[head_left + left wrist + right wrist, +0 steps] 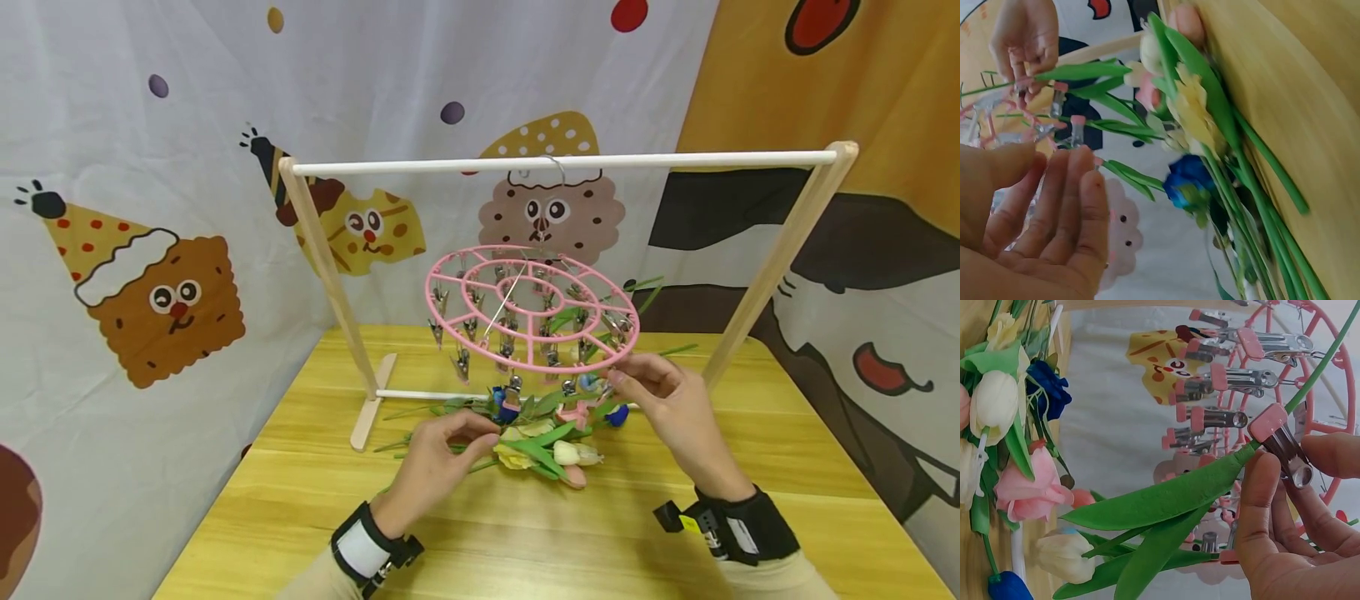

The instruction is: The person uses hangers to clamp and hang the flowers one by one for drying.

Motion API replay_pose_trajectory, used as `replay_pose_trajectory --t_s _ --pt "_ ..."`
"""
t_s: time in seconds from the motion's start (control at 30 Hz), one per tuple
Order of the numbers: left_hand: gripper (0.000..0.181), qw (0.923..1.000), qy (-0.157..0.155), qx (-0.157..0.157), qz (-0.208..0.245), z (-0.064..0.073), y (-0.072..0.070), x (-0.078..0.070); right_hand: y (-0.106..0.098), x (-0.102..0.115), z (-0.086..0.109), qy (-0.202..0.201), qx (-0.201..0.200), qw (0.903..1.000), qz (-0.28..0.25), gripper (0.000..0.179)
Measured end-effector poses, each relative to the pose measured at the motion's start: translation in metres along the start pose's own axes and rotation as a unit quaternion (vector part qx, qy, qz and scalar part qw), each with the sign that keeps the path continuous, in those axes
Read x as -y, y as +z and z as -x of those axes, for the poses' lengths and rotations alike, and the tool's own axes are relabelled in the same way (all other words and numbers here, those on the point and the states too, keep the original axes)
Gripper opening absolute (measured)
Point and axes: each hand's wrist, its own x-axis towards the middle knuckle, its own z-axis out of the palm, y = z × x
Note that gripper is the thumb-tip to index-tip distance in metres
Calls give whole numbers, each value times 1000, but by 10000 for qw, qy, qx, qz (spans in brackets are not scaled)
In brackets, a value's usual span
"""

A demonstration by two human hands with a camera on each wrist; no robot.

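Note:
A pink round hanger (532,367) with several metal clips hangs in front of me. At its right rim my right hand (675,412) pinches a metal clip (1284,449) with pink pads. The clip's pads lie across a green stem (1316,378) with long leaves (1160,494); which bloom belongs to this stem is hard to tell. My left hand (438,458) is raised beside the artificial flowers, fingers loosely bent and nothing between them. Nearby lie a yellow flower (1194,109) and a blue rose (1188,181). Other stems hang from the clips.
A wooden stand holds up the hanger by its white top rod (420,167); its left foot (373,404) rests on the table (525,542). Behind it hangs a cartoon-printed cloth (225,100). White tulips (994,406) and a pink rose (1032,484) are among the flowers.

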Motion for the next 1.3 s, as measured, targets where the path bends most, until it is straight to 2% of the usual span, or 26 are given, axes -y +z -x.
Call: replay_pose_trajectory --t_s 0.23,0.4,0.63,0.83,0.93,1.1,1.2,1.3 --pt "13 9955 -319 260 -851 -1 -8 17 -2 -3 -5 50 -102 9998 151 28" --pt "14 9844 -547 609 -1559 0 -9 30 -5 -7 -8 71 -133 9999 68 30" --pt "10 9691 -426 926 -2248 1 -6 42 -7 -12 -12 78 -207 9997 113 38" --pt "7 9623 -344 1092 -2467 1 -3 45 -9 -16 -13 177 -249 9994 161 38" --pt "6 9625 -346 983 -2505 0 -1 45 -9 -18 -13 213 -270 9993 173 39" --pt "9 9626 -165 393 -2675 -6 0 44 -11 -21 -13 213 -271 9992 208 44" --pt "12 9586 -19 101 -2844 -9 0 45 -11 -23 -11 184 -306 9991 246 45" --pt "15 9539 -31 14 -3000 -12 0 47 -10 -25 -10 158 -387 9987 284 45"
